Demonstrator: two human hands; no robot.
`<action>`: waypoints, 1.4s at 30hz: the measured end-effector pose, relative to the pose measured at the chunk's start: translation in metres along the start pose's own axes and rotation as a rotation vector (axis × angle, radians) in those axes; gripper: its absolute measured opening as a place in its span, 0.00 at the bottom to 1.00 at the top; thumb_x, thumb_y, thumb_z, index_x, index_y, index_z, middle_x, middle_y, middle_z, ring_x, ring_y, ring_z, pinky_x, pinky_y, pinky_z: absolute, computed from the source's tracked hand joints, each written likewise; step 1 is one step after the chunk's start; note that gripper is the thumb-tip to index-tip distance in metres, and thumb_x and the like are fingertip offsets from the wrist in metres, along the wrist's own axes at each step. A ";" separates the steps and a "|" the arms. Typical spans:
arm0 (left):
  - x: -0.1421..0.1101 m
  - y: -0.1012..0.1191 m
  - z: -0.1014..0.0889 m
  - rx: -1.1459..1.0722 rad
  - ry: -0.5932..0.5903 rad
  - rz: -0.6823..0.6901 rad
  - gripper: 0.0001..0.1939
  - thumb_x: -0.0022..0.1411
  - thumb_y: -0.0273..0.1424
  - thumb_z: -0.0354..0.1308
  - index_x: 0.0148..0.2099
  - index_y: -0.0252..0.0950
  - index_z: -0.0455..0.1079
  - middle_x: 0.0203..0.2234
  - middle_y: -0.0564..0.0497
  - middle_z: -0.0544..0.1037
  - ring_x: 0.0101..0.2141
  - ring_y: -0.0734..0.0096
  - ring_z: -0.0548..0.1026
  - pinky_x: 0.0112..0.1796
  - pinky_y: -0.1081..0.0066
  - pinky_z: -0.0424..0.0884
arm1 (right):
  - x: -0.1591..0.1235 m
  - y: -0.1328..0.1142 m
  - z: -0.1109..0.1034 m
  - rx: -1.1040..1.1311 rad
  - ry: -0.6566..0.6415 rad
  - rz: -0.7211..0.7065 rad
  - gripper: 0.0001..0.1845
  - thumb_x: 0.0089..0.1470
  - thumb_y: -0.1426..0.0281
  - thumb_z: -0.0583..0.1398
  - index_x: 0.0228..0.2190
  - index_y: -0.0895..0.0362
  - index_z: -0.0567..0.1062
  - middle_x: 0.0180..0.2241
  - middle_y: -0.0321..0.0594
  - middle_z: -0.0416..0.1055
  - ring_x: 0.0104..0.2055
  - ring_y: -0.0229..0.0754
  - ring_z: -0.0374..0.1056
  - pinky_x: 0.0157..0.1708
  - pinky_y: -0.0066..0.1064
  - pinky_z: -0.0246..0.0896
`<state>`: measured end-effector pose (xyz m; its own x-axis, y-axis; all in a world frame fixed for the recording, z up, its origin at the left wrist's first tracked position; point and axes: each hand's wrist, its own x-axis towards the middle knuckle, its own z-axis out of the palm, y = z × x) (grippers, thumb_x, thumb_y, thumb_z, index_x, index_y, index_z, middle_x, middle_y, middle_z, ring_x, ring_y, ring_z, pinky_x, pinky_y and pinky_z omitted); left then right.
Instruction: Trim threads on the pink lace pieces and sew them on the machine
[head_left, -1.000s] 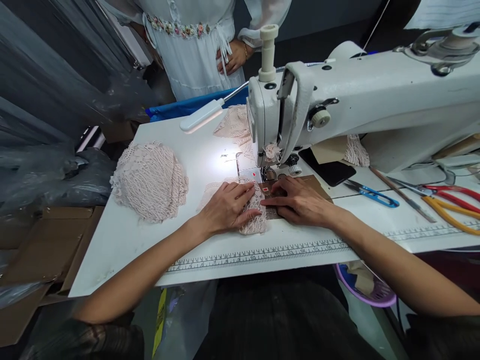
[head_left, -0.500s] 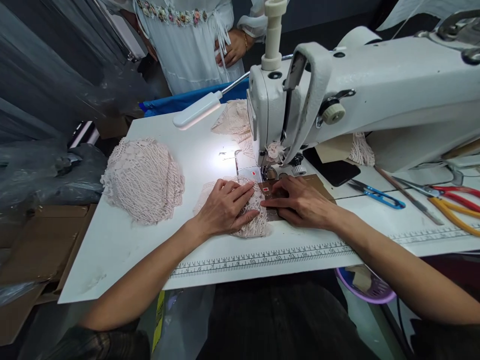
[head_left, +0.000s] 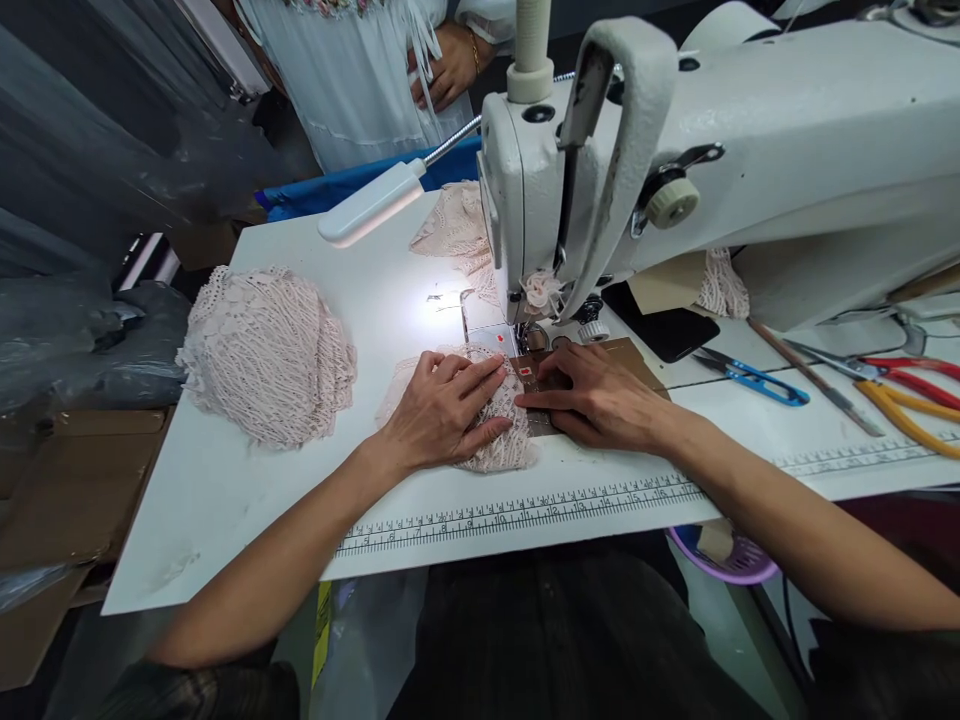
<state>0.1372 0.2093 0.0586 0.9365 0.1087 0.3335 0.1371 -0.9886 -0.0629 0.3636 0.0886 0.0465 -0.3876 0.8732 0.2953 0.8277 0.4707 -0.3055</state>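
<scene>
A pale pink lace piece (head_left: pixel 499 452) lies on the sewing machine bed, its far edge by the presser foot (head_left: pixel 534 340). My left hand (head_left: pixel 442 412) rests flat over it, fingers stretched toward the needle area. On the lace's right edge, the extended index finger of my right hand (head_left: pixel 596 395) touches down. The other fingers of that hand are bent and apart over a brown plate (head_left: pixel 634 362) beside the foot. Both hands sit just in front of the white sewing machine (head_left: pixel 517 190). The needle tip is too small to make out.
A stack of lace pieces (head_left: pixel 262 365) lies at left, with more lace (head_left: pixel 454 225) behind the needle. A lamp (head_left: pixel 375 203) lights the bed. Blue thread snips (head_left: pixel 757 382), orange-handled scissors (head_left: pixel 904 415) and a black flat object (head_left: pixel 664 325) lie at right. A person in white (head_left: pixel 352 90) stands opposite.
The camera view has shifted slightly, so the machine looks a little larger and higher. Both hands and the lace hold nearly the same place by the presser foot.
</scene>
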 end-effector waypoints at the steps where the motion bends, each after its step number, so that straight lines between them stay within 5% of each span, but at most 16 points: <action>1: 0.000 0.000 0.000 0.003 0.005 0.006 0.24 0.66 0.44 0.53 0.58 0.36 0.63 0.57 0.44 0.70 0.43 0.56 0.70 0.40 0.57 0.62 | 0.000 0.000 0.000 -0.002 0.001 0.000 0.18 0.59 0.69 0.55 0.49 0.46 0.76 0.44 0.47 0.66 0.46 0.51 0.59 0.43 0.46 0.56; 18: 0.005 0.003 -0.007 -0.034 -0.024 -0.029 0.22 0.68 0.46 0.49 0.54 0.36 0.68 0.55 0.44 0.72 0.45 0.54 0.71 0.44 0.52 0.61 | 0.000 -0.003 0.000 -0.012 0.009 0.006 0.19 0.58 0.70 0.55 0.49 0.47 0.76 0.44 0.47 0.66 0.47 0.50 0.59 0.44 0.46 0.57; 31: 0.028 -0.017 -0.007 -0.036 -0.221 0.129 0.25 0.69 0.41 0.48 0.57 0.26 0.66 0.57 0.36 0.69 0.53 0.52 0.70 0.50 0.56 0.67 | 0.000 -0.002 0.003 0.011 0.033 0.063 0.17 0.60 0.70 0.55 0.49 0.50 0.76 0.44 0.49 0.66 0.47 0.50 0.61 0.47 0.46 0.61; 42: 0.029 -0.019 0.001 -0.001 -0.117 0.096 0.22 0.69 0.39 0.47 0.56 0.30 0.69 0.57 0.39 0.69 0.50 0.52 0.71 0.47 0.51 0.65 | 0.002 0.002 0.004 0.052 0.103 0.076 0.16 0.61 0.71 0.54 0.47 0.52 0.77 0.42 0.48 0.66 0.43 0.47 0.63 0.44 0.43 0.66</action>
<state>0.1617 0.2315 0.0686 0.9764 0.0249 0.2144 0.0447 -0.9951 -0.0880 0.3629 0.0923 0.0425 -0.2784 0.8905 0.3600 0.8299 0.4117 -0.3765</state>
